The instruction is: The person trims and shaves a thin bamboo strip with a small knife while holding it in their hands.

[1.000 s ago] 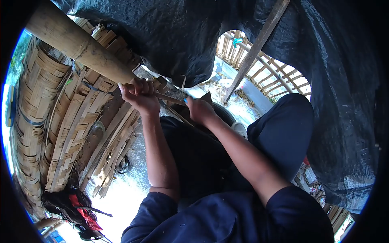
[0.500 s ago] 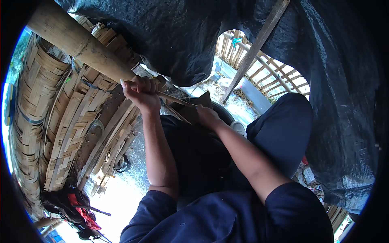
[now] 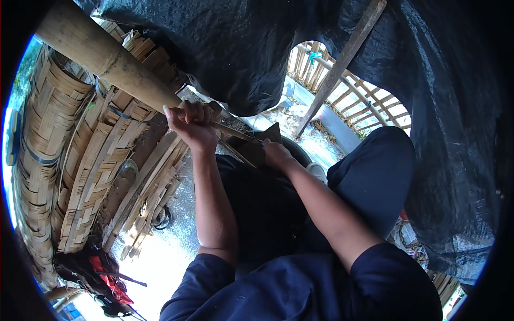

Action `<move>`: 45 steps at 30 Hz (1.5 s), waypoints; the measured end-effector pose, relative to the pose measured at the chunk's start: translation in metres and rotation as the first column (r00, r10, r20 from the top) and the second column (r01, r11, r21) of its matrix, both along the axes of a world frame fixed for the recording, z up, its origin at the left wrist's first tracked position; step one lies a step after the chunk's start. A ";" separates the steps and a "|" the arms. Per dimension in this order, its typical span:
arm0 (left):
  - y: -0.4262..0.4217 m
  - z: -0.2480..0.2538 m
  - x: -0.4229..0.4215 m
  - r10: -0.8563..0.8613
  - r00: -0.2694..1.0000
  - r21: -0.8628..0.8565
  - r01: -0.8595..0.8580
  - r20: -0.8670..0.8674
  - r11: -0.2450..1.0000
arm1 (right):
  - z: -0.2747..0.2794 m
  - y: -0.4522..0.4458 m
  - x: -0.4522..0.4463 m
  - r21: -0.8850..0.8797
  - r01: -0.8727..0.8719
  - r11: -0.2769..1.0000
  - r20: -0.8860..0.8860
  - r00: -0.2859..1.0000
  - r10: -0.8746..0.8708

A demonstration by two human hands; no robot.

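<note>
My left hand (image 3: 194,127) is closed round a thin wooden strip (image 3: 231,131), close to the lower end of a thick bamboo pole (image 3: 112,64). The strip slants down to the right, from my left hand toward my right hand (image 3: 277,155). That right hand is closed at the strip's far end, with a small bit of blue at its fingertips; exactly what its fingers grip is too small to make out. Beside it a dark pointed piece (image 3: 272,132) stands up over a dark round container (image 3: 297,150).
Rolled woven bamboo mats (image 3: 48,160) and a stack of split bamboo (image 3: 152,195) stand at the left. Black plastic sheeting (image 3: 455,134) hangs above and at the right. A wooden post (image 3: 342,67) slants before a bamboo lattice (image 3: 369,101). Black and red cloth (image 3: 110,278) lies lower left.
My right hand has moved a little right and down, away from my left hand, which has shifted slightly right and stays closed on the strip.
</note>
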State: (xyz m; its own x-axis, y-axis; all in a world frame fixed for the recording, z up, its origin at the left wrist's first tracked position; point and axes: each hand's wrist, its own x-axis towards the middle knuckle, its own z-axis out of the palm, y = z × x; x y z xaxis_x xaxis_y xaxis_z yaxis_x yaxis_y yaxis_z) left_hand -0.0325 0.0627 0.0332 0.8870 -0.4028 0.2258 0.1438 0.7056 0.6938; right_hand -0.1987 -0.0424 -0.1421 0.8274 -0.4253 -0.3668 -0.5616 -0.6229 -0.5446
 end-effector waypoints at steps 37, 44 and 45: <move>-0.004 -0.004 -0.008 -0.081 0.988 -0.044 0.087 0.130 0.995 | 0.055 0.000 0.018 -0.034 -0.027 0.999 -0.244 0.970 0.017; -0.009 -0.004 -0.007 -0.055 0.991 -0.001 0.056 0.125 0.998 | 0.037 0.003 0.017 -0.054 0.064 0.997 -0.017 0.998 -0.065; -0.008 -0.003 -0.007 -0.055 0.991 0.001 0.055 0.123 0.998 | 0.039 0.004 0.018 -0.052 0.063 0.997 -0.019 0.998 -0.064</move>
State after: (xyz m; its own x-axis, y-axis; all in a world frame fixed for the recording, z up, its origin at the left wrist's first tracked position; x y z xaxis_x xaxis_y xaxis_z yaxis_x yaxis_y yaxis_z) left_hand -0.0399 0.0548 0.0299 0.8290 -0.4495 0.3326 0.0966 0.7009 0.7066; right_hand -0.1811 -0.0384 -0.1036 0.7905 -0.4958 -0.3597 -0.6119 -0.6125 -0.5005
